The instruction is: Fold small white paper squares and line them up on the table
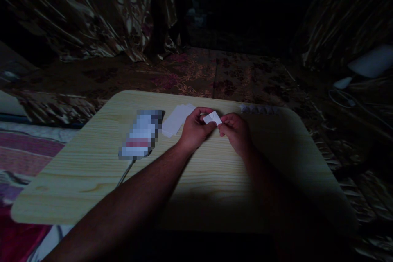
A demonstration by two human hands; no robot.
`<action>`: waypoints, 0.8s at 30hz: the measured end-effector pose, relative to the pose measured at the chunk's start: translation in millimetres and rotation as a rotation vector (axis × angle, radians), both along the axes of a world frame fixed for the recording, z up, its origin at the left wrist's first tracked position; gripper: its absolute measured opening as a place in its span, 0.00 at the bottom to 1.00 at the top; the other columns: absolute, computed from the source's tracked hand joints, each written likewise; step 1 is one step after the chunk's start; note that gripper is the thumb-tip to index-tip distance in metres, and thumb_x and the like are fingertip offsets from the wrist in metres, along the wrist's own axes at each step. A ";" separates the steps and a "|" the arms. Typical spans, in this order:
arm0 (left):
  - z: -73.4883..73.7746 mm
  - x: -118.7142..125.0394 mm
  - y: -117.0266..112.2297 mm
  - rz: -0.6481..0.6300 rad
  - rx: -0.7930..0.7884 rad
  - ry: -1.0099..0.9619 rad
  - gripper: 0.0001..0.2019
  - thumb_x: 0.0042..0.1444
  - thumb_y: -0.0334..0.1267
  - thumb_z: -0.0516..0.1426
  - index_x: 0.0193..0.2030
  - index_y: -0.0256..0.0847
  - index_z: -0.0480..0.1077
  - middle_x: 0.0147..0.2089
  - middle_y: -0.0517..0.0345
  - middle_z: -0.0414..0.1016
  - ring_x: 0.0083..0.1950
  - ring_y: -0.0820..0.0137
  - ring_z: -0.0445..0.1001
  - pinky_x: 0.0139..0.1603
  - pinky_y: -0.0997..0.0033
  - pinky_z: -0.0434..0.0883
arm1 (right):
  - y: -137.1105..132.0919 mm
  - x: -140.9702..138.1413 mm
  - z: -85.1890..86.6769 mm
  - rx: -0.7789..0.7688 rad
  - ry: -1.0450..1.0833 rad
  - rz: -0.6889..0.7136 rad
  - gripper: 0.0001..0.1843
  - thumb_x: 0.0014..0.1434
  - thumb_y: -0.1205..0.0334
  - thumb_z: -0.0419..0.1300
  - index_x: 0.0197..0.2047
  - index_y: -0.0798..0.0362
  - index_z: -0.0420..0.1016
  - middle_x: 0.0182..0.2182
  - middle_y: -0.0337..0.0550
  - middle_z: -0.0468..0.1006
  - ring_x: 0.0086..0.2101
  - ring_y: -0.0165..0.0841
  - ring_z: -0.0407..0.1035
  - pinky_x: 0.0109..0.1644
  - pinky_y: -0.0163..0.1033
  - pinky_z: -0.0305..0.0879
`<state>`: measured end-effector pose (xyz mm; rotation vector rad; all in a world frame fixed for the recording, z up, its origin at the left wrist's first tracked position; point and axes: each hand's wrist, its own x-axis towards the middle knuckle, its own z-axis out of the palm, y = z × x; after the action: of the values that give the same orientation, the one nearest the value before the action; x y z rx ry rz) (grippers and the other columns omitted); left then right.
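Note:
A small folded piece of white paper is held between my two hands above the table; crease lines cross its face. My left hand grips its left side, with the thumb along the lower edge and the fingers behind. My right hand pinches the paper's right corner between thumb and fingertips. Just beyond my left hand lies a stack of white paper strips, partly covered by that hand. Several small folded paper pieces sit in a row near the table's far right edge.
On the left of the wooden table lies a blurred-out phone-like device with a cable running toward me. Patterned cloth covers the surface behind. A white lamp stands at the right, and striped bedding at the left.

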<state>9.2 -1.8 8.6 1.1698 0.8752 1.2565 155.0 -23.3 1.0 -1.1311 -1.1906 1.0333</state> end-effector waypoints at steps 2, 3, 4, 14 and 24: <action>0.5 0.1 -0.2 0.002 -0.008 -0.002 0.22 0.42 0.33 0.69 0.46 0.39 0.71 0.29 0.63 0.76 0.24 0.78 0.66 0.26 0.77 0.63 | 0.4 0.0 -0.9 0.008 0.010 0.003 0.11 0.47 0.62 0.65 0.34 0.50 0.69 0.21 0.31 0.73 0.21 0.27 0.66 0.27 0.35 0.62; 0.7 0.1 -0.2 0.003 -0.010 -0.001 0.22 0.42 0.33 0.69 0.46 0.39 0.71 0.29 0.63 0.76 0.24 0.78 0.66 0.26 0.77 0.63 | 0.6 0.1 -1.4 0.012 0.014 0.004 0.11 0.47 0.62 0.65 0.34 0.50 0.69 0.21 0.31 0.74 0.21 0.27 0.66 0.27 0.35 0.62; 0.8 0.1 -0.3 0.004 -0.011 0.003 0.22 0.42 0.33 0.69 0.46 0.39 0.71 0.30 0.62 0.76 0.24 0.78 0.66 0.26 0.77 0.63 | 0.8 0.3 -1.9 0.018 0.018 0.005 0.11 0.47 0.62 0.65 0.34 0.50 0.69 0.21 0.30 0.74 0.21 0.27 0.66 0.27 0.34 0.62; -1.5 -1.0 1.2 0.013 0.007 0.039 0.22 0.43 0.35 0.70 0.45 0.39 0.71 0.33 0.60 0.77 0.27 0.76 0.69 0.29 0.75 0.66 | -0.2 2.1 -1.7 0.054 0.071 -0.017 0.09 0.50 0.63 0.66 0.34 0.50 0.70 0.20 0.30 0.73 0.21 0.28 0.67 0.27 0.35 0.63; -3.3 -0.8 1.9 0.011 0.008 0.056 0.22 0.43 0.35 0.70 0.45 0.38 0.71 0.33 0.60 0.78 0.27 0.76 0.69 0.29 0.76 0.65 | -0.8 -0.7 -4.7 0.154 -0.099 -0.107 0.07 0.50 0.62 0.65 0.35 0.50 0.75 0.24 0.33 0.73 0.24 0.27 0.66 0.28 0.34 0.62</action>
<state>8.4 0.1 5.3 1.2137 0.9195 1.2420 154.3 -24.2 -3.7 -1.1219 -1.2518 0.7980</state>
